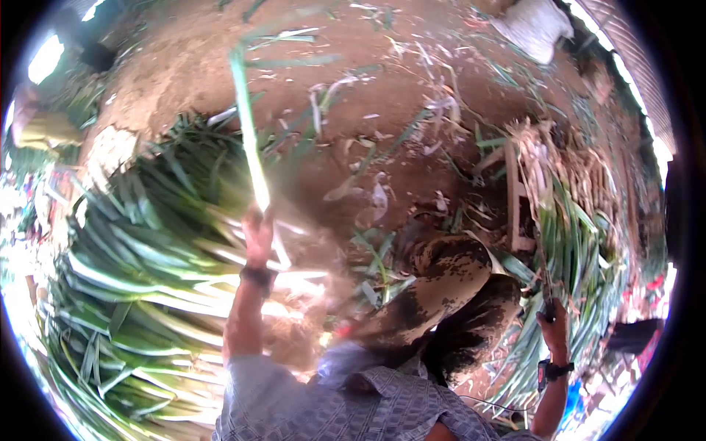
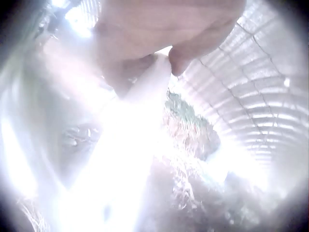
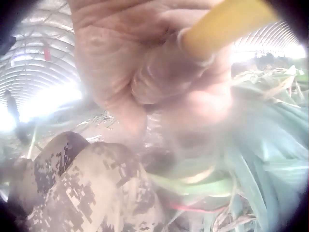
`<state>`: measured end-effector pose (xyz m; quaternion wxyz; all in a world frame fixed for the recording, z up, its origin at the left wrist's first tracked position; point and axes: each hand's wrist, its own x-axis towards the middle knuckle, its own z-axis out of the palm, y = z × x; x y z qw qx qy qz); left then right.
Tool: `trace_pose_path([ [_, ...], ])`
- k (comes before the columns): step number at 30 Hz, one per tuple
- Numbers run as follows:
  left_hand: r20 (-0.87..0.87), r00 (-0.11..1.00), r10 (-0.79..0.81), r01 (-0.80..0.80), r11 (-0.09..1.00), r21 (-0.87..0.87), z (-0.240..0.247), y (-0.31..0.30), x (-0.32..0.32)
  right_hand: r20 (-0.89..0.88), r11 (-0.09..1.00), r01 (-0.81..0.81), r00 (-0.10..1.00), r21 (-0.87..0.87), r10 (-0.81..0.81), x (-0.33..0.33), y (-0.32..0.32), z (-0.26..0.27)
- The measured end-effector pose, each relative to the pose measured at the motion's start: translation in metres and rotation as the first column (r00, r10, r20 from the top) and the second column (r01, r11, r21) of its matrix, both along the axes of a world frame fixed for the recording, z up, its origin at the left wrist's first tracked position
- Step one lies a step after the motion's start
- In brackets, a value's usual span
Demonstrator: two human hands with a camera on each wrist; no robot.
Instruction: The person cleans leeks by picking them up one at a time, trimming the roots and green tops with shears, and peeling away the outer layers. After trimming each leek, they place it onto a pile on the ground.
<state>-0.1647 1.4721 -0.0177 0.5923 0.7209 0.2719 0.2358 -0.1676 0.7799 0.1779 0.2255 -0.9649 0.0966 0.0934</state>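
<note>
My left hand [image 1: 257, 235] is held out over the left side and grips a long leek [image 1: 250, 132] by its pale stalk, the green end pointing away from me. Close up in the left wrist view, thumb and fingers close around the white stalk [image 2: 145, 92], which is washed out by glare. To the left spreads a large pile of leeks [image 1: 132, 294], white ends toward my lap. My right hand [image 1: 557, 327] is beside trimmed green leaves on the right. Its fingers curl around a tool with a yellow handle [image 3: 227, 29]; I cannot tell the tool's exact kind.
My camouflage-clad knees [image 1: 456, 272] are bent in the middle. On the right a wooden frame [image 1: 517, 198] stands beside a heap of leaves [image 1: 581, 250]. Scraps litter the brown dirt floor [image 1: 176, 59], with a white sack [image 1: 535, 29] at the far right.
</note>
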Motion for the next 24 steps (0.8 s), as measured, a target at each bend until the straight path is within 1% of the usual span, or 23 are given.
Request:
trace_pose_path([
  [1,0.043,0.998,0.055,-0.057,0.997,0.044,0.022,0.0,-0.016,0.027,0.998,0.009,1.0,0.063,-0.011,0.003,-0.02,-0.014],
  [2,0.085,0.99,0.108,-0.116,0.989,0.088,0.045,-0.001,-0.032,0.049,0.992,0.009,0.999,0.129,-0.016,0.014,-0.018,-0.021],
  [3,0.177,0.967,0.183,-0.203,0.974,0.104,0.064,-0.001,-0.048,0.056,0.985,0.0,0.998,0.174,-0.01,0.023,-0.018,-0.021],
  [4,0.272,0.929,0.251,-0.292,0.949,0.12,0.079,0.004,-0.066,0.153,0.99,-0.079,0.986,0.114,0.061,0.032,-0.028,-0.033],
  [5,0.332,0.859,0.39,-0.423,0.905,0.031,0.085,0.018,-0.083,0.12,0.986,-0.128,0.986,0.108,0.115,0.047,-0.021,-0.032],
  [6,0.32,0.853,0.412,-0.45,0.891,0.055,0.094,0.035,-0.108,0.089,0.981,-0.169,0.983,0.097,0.161,0.057,-0.018,-0.026],
  [7,0.36,0.812,0.459,-0.522,0.848,0.095,0.127,0.043,-0.122,0.069,0.972,-0.203,0.978,0.121,0.196,0.068,-0.011,-0.026],
  [8,0.4,0.77,0.496,-0.584,0.801,0.13,0.161,0.049,-0.134,0.101,0.959,-0.254,0.965,0.127,0.242,0.076,-0.002,-0.024],
  [10,0.324,0.75,0.577,-0.625,0.779,0.061,0.201,0.072,-0.168,0.164,0.934,-0.331,0.937,0.136,0.308,0.083,0.012,-0.021],
  [11,0.32,0.721,0.614,-0.664,0.745,0.066,0.209,0.081,-0.183,0.17,0.929,-0.355,0.927,0.102,0.335,0.089,0.003,-0.025],
  [12,0.209,0.697,0.686,-0.71,0.701,0.065,0.198,0.107,-0.207,0.191,0.926,-0.362,0.922,0.105,0.338,0.09,0.004,-0.027],
  [13,0.062,0.757,0.65,-0.653,0.75,0.104,0.189,0.12,-0.23,0.213,0.927,-0.361,0.918,0.105,0.334,0.09,0.005,-0.027],
  [14,-0.092,0.795,0.6,-0.587,0.799,0.131,0.174,0.128,-0.255,0.233,0.928,-0.359,0.915,0.102,0.328,0.087,0.003,-0.027],
  [15,-0.251,0.75,0.612,-0.556,0.788,0.263,0.148,0.145,-0.28,0.264,0.932,-0.362,0.901,0.019,0.344,0.083,-0.001,-0.029],
  [16,-0.394,0.673,0.626,-0.497,0.777,0.387,0.117,0.158,-0.301,0.217,0.942,-0.33,0.925,0.055,0.311,0.076,0.004,-0.022],
  [17,-0.271,0.672,0.689,-0.368,0.628,0.686,0.088,0.159,-0.317,0.169,0.952,-0.292,0.946,0.086,0.275,0.068,0.013,-0.009],
  [18,-0.134,0.696,0.705,-0.22,0.388,0.895,0.059,0.159,-0.332,0.116,0.963,-0.248,0.965,0.11,0.235,0.06,0.015,0.0],
  [19,0.083,0.771,0.631,-0.475,0.484,0.735,0.053,0.158,-0.337,0.168,0.942,-0.271,0.956,0.196,0.241,0.056,0.001,-0.016],
  [20,0.192,0.75,0.633,-0.616,0.564,0.549,0.039,0.156,-0.327,0.14,0.904,-0.176,0.981,0.389,0.131,0.05,-0.015,-0.032],
  [21,0.355,0.719,0.598,-0.688,0.686,0.238,0.057,0.133,-0.291,0.219,0.96,-0.258,0.948,0.107,0.231,0.042,-0.01,-0.016],
  [22,0.488,0.684,0.542,-0.611,0.792,-0.023,0.08,0.102,-0.249,0.197,0.959,-0.236,0.959,0.16,0.203,0.04,-0.01,-0.013],
  [23,0.6,0.639,0.481,-0.445,0.867,-0.222,0.107,0.065,-0.213,0.101,0.989,-0.145,0.985,0.038,0.14,0.036,-0.014,-0.007],
  [24,0.241,0.875,0.42,-0.483,0.729,0.485,0.107,0.045,-0.18,0.185,0.994,-0.088,0.98,0.06,0.076,0.031,-0.028,-0.021],
])
